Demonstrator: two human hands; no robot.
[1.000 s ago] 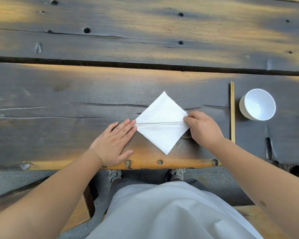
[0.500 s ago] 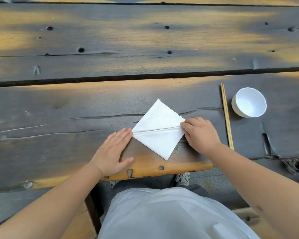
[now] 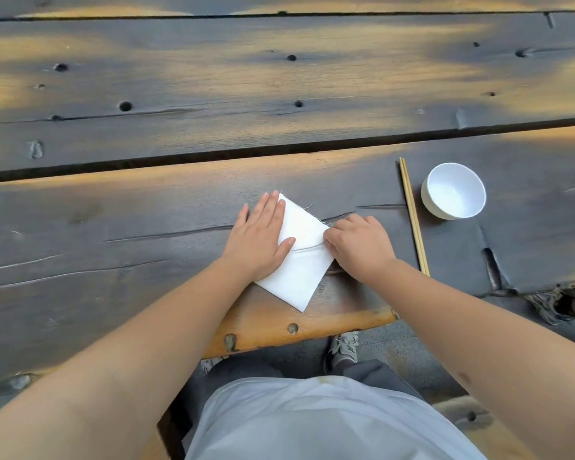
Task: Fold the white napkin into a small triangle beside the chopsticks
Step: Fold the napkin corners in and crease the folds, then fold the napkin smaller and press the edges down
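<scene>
Both hands pin napkin (image 3: 304, 260) near table edge (image 3: 312, 322).

Napkin (image 3: 301, 270) lies on desk (image 3: 146, 227) near its front edge, set diamond-wise, one corner toward that edge. Left hand (image 3: 258, 242) rests flat on napkin's left half; right hand (image 3: 359, 245) touches its right corner. Chopsticks (image 3: 414, 215) lie right of napkin, running front to back. Bowl (image 3: 453, 190) sits just right of chopsticks' far end.
</scene>
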